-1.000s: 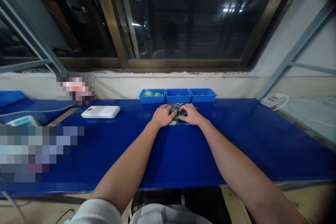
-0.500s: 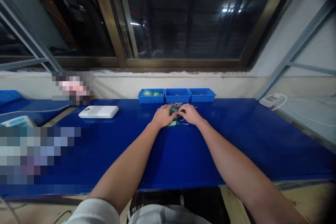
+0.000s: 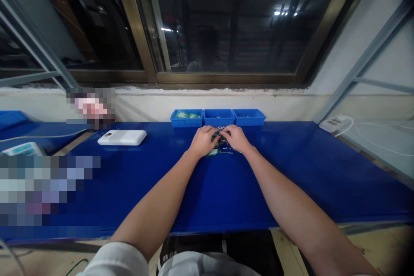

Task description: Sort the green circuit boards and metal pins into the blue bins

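Table, long, with a smooth blue top (image 3: 223, 194): the surface on which the work lay.

Left hand (image 3: 203, 141), bare: set toward the far edge, about midway along it, fingers curled and grasping a small, translucent green plastic bag (image 3: 214, 152) by its upper part, much of which the hand hid.

Right hand (image 3: 237, 139), bare: just beside the left, fingers bent and tips drawn in at the bag; whether they pinched anything could not be told.

Thin, silver-coloured metal pins (image 3: 228, 153), several: loose on the table around the bag, between the hands and beyond them; too small to count.

Open bins of blue plastic, rectangular, three, in a row along the far edge: left bin (image 3: 186, 124), containing green plastic packets (image 3: 186, 115); middle bin (image 3: 220, 122) and right bin (image 3: 249, 122), each with small metallic pieces, indistinct.

White, flat, round-cornered case (image 3: 122, 138): near the far edge, toward the far left corner.

White power strip (image 3: 334, 123), with cable: at the far right corner.
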`<state>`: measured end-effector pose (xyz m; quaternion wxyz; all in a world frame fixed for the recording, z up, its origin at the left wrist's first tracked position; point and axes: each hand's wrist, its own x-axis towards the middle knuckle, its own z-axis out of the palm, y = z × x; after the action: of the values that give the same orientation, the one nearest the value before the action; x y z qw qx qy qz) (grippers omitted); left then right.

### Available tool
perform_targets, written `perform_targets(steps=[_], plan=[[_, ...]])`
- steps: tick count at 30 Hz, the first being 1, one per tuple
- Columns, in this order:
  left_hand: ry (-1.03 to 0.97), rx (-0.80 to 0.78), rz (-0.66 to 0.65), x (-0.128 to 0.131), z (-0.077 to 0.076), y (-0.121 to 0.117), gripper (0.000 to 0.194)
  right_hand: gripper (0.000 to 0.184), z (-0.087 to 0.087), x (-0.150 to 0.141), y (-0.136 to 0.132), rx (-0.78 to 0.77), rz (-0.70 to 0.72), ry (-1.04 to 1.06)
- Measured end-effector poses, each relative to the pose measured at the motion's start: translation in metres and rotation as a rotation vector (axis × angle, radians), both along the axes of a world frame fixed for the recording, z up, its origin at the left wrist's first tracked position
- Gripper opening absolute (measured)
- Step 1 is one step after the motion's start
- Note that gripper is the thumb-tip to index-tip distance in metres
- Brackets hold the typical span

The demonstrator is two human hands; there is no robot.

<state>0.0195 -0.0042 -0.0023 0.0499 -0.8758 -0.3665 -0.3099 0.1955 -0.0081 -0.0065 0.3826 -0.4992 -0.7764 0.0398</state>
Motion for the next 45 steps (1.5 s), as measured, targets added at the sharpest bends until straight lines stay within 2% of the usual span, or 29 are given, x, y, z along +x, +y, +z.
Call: perform_targets(steps=[10,17,23,29,31,34,39,45], plan=[[-0.046,0.017,0.002,0.002,0.002,-0.002,0.027,0.033,0.01,-0.008,-0.009,-0.011,-0.018,0.158],[-0.178,0.026,-0.014,0.0,-0.001,0.005,0.022,0.039,0.01,-0.011,-0.01,-0.024,-0.066,0.31],[-0.238,0.027,-0.007,-0.003,-0.005,0.011,0.023,0.032,0.011,-0.012,-0.009,-0.19,0.189,0.673],[-0.293,0.011,-0.021,-0.001,-0.003,0.008,0.024,0.04,0.012,-0.008,-0.01,-0.26,0.226,0.816],[-0.329,-0.001,0.003,-0.002,-0.001,0.007,0.036,0.045,0.012,-0.005,-0.008,-0.228,0.179,0.814],[-0.338,-0.014,0.081,-0.006,-0.001,0.008,0.05,0.055,0.011,0.006,-0.002,-0.145,0.035,0.718],[-0.309,-0.047,0.191,-0.011,-0.002,0.013,0.043,0.065,0.007,0.03,0.009,-0.083,-0.179,0.544],[-0.248,-0.104,0.229,-0.012,-0.006,0.016,0.043,0.06,0.006,0.038,0.012,-0.089,-0.386,0.289]])
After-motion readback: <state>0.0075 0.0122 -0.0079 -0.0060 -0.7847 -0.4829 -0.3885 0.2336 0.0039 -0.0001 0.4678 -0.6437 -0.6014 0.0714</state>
